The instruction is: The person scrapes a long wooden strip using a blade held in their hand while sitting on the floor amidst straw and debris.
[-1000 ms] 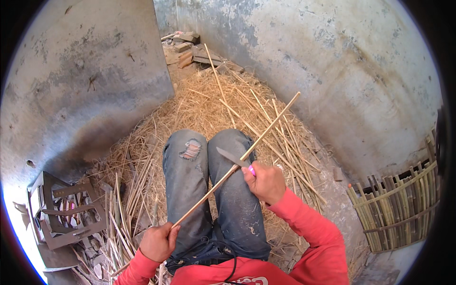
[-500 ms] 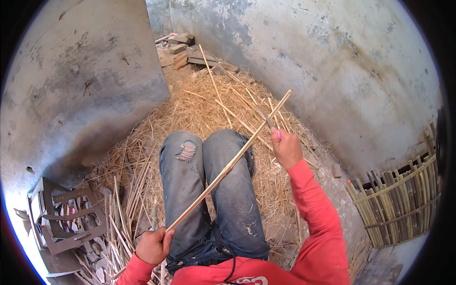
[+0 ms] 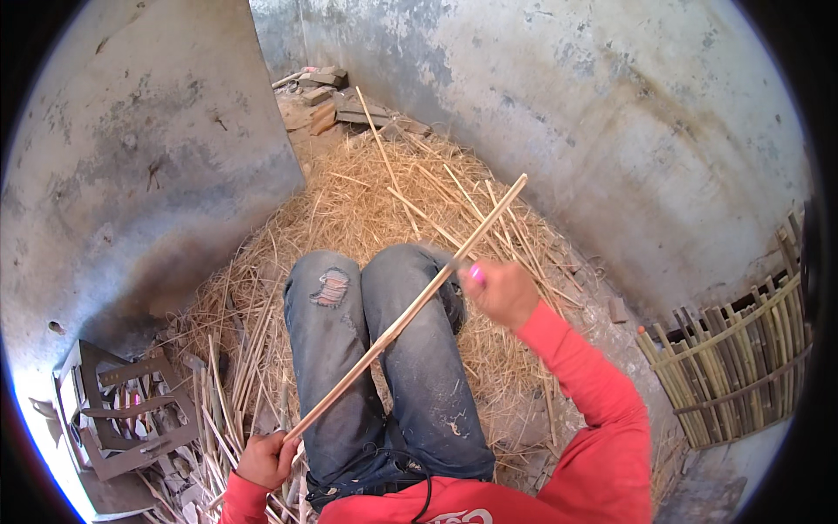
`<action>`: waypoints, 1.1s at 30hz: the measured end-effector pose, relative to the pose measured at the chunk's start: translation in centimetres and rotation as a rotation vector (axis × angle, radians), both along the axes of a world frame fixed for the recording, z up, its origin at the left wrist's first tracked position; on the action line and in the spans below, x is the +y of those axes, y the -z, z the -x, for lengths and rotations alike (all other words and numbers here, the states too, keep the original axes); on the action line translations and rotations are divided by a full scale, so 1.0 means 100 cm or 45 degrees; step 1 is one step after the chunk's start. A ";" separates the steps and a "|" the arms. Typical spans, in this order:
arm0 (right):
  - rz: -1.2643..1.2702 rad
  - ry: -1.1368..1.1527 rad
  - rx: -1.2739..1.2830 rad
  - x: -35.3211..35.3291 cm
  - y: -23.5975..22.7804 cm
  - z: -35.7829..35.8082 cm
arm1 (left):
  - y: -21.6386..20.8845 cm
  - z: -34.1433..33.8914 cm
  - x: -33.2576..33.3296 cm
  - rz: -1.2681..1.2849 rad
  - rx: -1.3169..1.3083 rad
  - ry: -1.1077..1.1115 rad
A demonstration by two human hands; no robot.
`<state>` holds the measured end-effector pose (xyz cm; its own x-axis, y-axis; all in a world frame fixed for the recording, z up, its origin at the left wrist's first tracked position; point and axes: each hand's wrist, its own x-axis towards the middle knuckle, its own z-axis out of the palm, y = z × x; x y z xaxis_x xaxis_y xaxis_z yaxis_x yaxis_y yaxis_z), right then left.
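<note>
A long, pale split stick, apparently bamboo, slants across my thighs from lower left to upper right. My left hand is closed around its lower end. My right hand grips a knife, whose short blade lies against the upper part of the stick and is partly blurred. Something bright pink shows at that hand's thumb. Under the stick are my knees in worn jeans, one of them torn.
Straw-like shavings cover the floor ahead, with several loose sticks on them. More strips lie at the left beside a dark metal frame. A slatted bamboo panel leans at the right wall. Bricks sit in the far corner.
My right hand has moved down and left along the stick, bringing the knife closer to my knees. My left hand keeps its hold, slightly lower and left. The view has shifted a little.
</note>
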<state>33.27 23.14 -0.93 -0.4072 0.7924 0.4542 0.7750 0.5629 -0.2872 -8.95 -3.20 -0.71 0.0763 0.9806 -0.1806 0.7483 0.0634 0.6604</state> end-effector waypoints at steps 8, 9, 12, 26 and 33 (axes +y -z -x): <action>0.011 0.425 0.064 0.035 -0.015 -0.049 | 0.027 0.039 -0.026 -0.004 0.026 -0.043; -0.037 0.213 0.002 0.016 -0.012 -0.027 | 0.028 0.038 -0.027 -0.001 0.027 -0.059; -0.166 -0.026 -0.064 0.019 -0.005 -0.025 | 0.034 0.041 -0.028 -0.012 0.023 -0.052; 0.069 0.386 0.590 0.031 -0.029 -0.035 | 0.033 0.054 -0.019 0.342 -0.080 -0.044; 0.099 0.338 0.507 0.024 -0.008 -0.019 | 0.040 0.051 -0.021 0.166 0.050 -0.048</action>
<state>35.14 25.49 -0.12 0.0071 0.8833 0.4688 0.7100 0.3256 -0.6244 -14.04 -5.26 -4.73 0.0303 0.9507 -0.3087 0.7689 0.1752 0.6149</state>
